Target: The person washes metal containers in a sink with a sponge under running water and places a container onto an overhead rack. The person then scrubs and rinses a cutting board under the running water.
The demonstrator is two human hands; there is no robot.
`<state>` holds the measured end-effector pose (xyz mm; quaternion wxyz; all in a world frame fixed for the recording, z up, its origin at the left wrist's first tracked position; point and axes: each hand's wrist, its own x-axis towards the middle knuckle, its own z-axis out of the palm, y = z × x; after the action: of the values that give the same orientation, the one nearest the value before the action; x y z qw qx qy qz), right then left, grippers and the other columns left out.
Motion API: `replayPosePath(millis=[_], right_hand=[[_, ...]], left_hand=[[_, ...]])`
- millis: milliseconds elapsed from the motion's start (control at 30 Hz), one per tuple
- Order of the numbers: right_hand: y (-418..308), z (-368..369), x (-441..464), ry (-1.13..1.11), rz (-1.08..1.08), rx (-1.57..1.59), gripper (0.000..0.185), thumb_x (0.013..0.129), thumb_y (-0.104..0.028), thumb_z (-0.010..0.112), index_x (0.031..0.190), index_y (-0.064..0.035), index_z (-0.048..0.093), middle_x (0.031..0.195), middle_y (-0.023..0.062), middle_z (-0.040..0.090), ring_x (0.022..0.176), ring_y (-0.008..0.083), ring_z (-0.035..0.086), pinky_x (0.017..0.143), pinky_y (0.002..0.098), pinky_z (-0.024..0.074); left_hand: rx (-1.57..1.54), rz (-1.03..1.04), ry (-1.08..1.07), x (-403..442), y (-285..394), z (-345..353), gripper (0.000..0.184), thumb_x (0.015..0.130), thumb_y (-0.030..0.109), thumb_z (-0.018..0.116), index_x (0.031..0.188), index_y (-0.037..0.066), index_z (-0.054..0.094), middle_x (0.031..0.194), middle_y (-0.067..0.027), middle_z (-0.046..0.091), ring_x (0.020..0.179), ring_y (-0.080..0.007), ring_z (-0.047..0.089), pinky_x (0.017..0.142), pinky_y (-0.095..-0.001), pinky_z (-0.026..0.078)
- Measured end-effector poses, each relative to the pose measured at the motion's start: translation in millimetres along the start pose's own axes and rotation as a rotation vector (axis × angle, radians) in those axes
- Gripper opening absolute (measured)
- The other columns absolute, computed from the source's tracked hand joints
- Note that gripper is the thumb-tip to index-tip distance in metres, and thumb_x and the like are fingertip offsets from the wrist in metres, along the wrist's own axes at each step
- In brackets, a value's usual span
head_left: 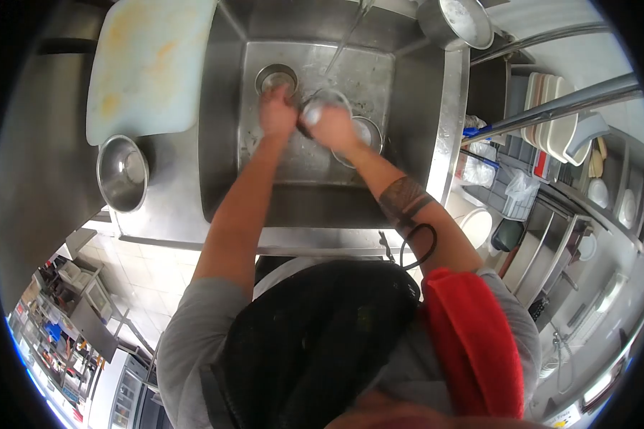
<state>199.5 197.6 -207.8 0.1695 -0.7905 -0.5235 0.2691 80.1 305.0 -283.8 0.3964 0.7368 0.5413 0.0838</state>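
Observation:
Both hands are down inside a metal sink (315, 175). My left hand (277, 113) is at a small round metal bowl (275, 70) on the sink's left side, its fingers closed over the bowl's near rim. My right hand (328, 127), blurred by motion, is closed around something whitish at the near side of another round metal bowl (330, 97). A further round metal bowl (369, 136) lies in the sink, partly beneath my right wrist. A thin stream of water (334, 60) falls from the faucet (366, 6) beyond the bowls.
A stained white cutting board (150, 68) lies left of the sink, with a steel bowl (123, 174) by its near edge. A metal pot (456, 23) stands at the back right corner. Metal rails (551, 109) and shelves with trays are on the right.

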Motion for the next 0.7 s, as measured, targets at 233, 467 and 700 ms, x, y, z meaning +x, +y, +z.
replayPosePath(millis=[233, 467, 700], right_hand=[[18.6, 82.1, -49.4, -0.336, -0.404, -0.204, 0.032, 0.073, -0.008, 0.067, 0.104, -0.0027, 0.064, 0.102, 0.0237, 0.064, 0.101, 0.0390, 0.063, 0.087, 0.0487, 0.0511], [41.1, -27.2, -66.4, 0.238, -0.162, 0.319, 0.042, 0.077, -0.005, 0.069, 0.119, -0.0054, 0.065, 0.112, 0.0188, 0.066, 0.108, 0.0398, 0.063, 0.096, 0.0455, 0.0506], [54.9, -292.2, 38.9, 0.995, -0.096, -0.246, 0.036, 0.086, -0.017, 0.070, 0.121, -0.0109, 0.067, 0.113, 0.0163, 0.069, 0.103, 0.0364, 0.066, 0.087, 0.0422, 0.0532]], left_hand=[[0.982, 0.373, -0.171, 26.9, -22.3, -25.6, 0.025, 0.085, 0.013, 0.058, 0.104, 0.008, 0.075, 0.126, -0.0172, 0.066, 0.137, -0.0318, 0.047, 0.108, -0.0452, 0.040], [0.797, 0.673, -0.487, 43.9, 94.7, 8.5, 0.022, 0.088, 0.012, 0.057, 0.101, 0.007, 0.074, 0.103, -0.0168, 0.073, 0.096, -0.0363, 0.071, 0.087, -0.0464, 0.056], [0.000, 0.334, -0.257, 56.9, 209.7, -55.7, 0.032, 0.096, 0.031, 0.061, 0.091, 0.000, 0.068, 0.087, -0.0188, 0.072, 0.079, -0.0325, 0.070, 0.076, -0.0438, 0.055]])
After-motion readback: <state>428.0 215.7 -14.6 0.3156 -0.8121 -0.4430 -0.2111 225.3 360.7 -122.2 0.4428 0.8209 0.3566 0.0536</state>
